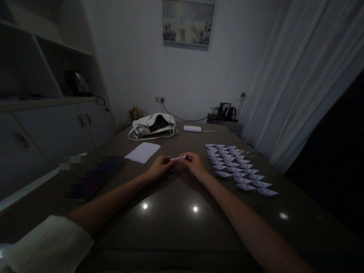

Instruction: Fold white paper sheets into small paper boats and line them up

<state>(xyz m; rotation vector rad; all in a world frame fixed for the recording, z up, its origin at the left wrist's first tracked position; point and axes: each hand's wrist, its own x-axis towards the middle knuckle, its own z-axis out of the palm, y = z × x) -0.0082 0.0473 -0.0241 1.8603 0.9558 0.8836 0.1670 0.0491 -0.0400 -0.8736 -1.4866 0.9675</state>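
Note:
Between my two hands is a small folded piece of white paper (178,157), held just above the dark table. My left hand (160,167) grips its left end, fingers closed. On the right end, my right hand (193,163) pinches the paper between thumb and fingers. Much of the paper is hidden by the fingers, so its exact folded shape cannot be made out. To the right of my right hand stand several white paper boats (233,170) in slanting rows. A stack of white paper sheets (143,152) lies beyond my left hand.
A white handbag (153,125) lies open at the table's far side. Right of it is a white power bank (192,129) with a short cable. A pixelated object (93,176) lies at the left. Black kettles (227,110) stand by the wall; a curtain (292,76) hangs at right.

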